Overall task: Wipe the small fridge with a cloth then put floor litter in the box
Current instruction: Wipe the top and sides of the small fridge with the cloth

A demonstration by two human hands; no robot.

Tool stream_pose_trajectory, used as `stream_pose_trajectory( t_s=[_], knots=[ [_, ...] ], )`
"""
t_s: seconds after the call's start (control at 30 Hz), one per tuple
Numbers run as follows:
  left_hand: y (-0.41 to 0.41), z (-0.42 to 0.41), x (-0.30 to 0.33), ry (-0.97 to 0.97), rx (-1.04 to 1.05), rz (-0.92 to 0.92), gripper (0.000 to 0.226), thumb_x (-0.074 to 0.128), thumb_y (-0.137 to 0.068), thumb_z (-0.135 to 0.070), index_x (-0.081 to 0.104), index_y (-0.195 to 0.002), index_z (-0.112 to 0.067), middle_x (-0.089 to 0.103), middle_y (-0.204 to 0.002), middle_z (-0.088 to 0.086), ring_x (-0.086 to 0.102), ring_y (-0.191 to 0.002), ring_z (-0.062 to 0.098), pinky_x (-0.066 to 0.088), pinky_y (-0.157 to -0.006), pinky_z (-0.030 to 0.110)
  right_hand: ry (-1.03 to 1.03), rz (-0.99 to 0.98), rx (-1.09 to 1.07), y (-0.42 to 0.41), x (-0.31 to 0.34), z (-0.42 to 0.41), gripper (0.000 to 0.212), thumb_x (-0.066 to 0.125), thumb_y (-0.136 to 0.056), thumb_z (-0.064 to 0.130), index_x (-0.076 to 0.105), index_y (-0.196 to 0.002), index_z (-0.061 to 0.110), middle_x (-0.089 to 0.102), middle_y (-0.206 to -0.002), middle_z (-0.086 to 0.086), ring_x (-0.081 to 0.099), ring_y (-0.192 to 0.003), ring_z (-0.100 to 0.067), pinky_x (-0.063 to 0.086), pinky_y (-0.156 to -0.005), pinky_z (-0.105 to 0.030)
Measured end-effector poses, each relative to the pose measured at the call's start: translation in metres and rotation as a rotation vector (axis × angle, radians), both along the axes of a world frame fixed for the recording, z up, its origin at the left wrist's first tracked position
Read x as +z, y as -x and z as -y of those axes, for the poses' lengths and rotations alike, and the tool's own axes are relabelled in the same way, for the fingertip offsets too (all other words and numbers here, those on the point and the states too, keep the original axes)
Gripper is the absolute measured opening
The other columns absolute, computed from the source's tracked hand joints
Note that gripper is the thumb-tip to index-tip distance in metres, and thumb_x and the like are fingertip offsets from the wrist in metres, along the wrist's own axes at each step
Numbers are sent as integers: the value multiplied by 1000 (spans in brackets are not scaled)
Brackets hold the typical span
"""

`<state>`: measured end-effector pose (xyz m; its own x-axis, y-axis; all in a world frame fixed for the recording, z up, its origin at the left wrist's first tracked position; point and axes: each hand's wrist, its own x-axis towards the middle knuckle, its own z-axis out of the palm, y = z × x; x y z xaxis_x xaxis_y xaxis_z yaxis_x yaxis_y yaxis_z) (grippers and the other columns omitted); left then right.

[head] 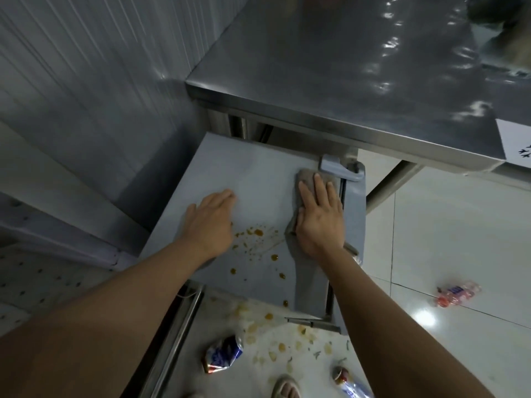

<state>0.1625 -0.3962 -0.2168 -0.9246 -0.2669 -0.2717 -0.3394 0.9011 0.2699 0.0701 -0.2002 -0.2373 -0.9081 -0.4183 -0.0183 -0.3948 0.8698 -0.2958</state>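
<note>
The small grey fridge point(258, 168) stands below me, its flat top spattered with brown sauce drops point(257, 232). My right hand point(319, 216) presses a grey-brown cloth point(304, 175) flat on the top near the right edge, fingers straight. My left hand point(211, 218) rests flat on the fridge top to the left of the stains. On the floor lie a crushed blue can point(222, 354), a crumpled clear plastic bottle with a red cap point(457, 293) and another bottle point(349, 382) near my foot. No box is in view.
A steel table point(344, 70) overhangs the fridge's far side, with a white paper point(515, 145) at its right edge. Food scraps point(287, 340) and stains litter the white tiles. A steel rack leg point(178, 337) runs at the lower left, beside a corrugated wall.
</note>
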Motion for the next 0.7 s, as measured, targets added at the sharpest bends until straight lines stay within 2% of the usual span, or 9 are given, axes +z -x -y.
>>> stream_pose_trajectory(
  t_s=[0.1,0.17,0.23,0.3,0.4,0.47,0.53,0.6,0.7],
  knots=[
    [2,1,4,-22,-5,24,60,37,-93,-11,17,-148,-22,6,-158,-7,9,-144,16,7,-115,44,75,-5,126,-40,-3,5,54,34,-94,32,31,-146,22,16,-158,-5,10,-146,-29,16,-118,-47],
    [3,3,8,-24,-12,25,59,37,-93,-12,20,-148,-22,8,-158,-8,11,-143,16,9,-115,45,52,-11,253,-72,-3,6,59,47,-89,38,35,-145,23,21,-156,-4,15,-144,-29,19,-115,-45],
    [3,6,9,-17,-38,18,58,37,-93,-12,21,-148,-21,8,-158,-8,12,-143,17,11,-114,46,17,28,318,-71,-3,9,60,42,-90,40,30,-147,26,17,-158,-2,11,-146,-27,16,-115,-43],
    [3,10,8,-43,-64,14,58,38,-93,-11,20,-148,-20,8,-158,-6,11,-143,17,13,-116,44,-4,35,301,-41,-2,20,57,27,-92,38,22,-149,27,8,-159,0,4,-147,-24,10,-117,-40],
    [-1,18,7,-147,-58,7,57,37,-95,-9,19,-148,-17,9,-158,-2,10,-144,17,10,-117,42,-24,29,129,3,3,43,53,31,-99,27,18,-150,25,1,-160,0,-2,-147,-23,9,-118,-38],
    [-12,29,7,-125,-5,-59,59,39,-93,-7,20,-148,-18,12,-158,-3,11,-144,16,7,-118,46,-15,36,83,-2,2,55,54,31,-98,26,18,-150,25,1,-160,1,-3,-147,-23,8,-119,-41],
    [-29,45,5,-54,43,-107,62,44,-89,-5,24,-145,-21,13,-157,-5,10,-144,17,5,-116,52,14,21,213,-38,0,61,58,31,-91,31,26,-148,23,9,-159,-1,5,-147,-26,14,-118,-43],
    [-46,60,2,-31,45,-75,65,46,-85,-3,27,-143,-25,11,-156,-9,8,-143,19,7,-113,56,33,-10,407,-80,1,60,68,29,-79,40,38,-143,20,26,-155,-5,21,-143,-30,23,-112,-44],
    [-57,70,-4,-83,2,-38,71,42,-83,0,22,-144,-29,6,-157,-14,3,-144,19,20,-111,53,28,12,519,-70,1,63,59,32,-86,35,40,-142,20,28,-154,-5,23,-143,-30,27,-111,-44]
  ],
)
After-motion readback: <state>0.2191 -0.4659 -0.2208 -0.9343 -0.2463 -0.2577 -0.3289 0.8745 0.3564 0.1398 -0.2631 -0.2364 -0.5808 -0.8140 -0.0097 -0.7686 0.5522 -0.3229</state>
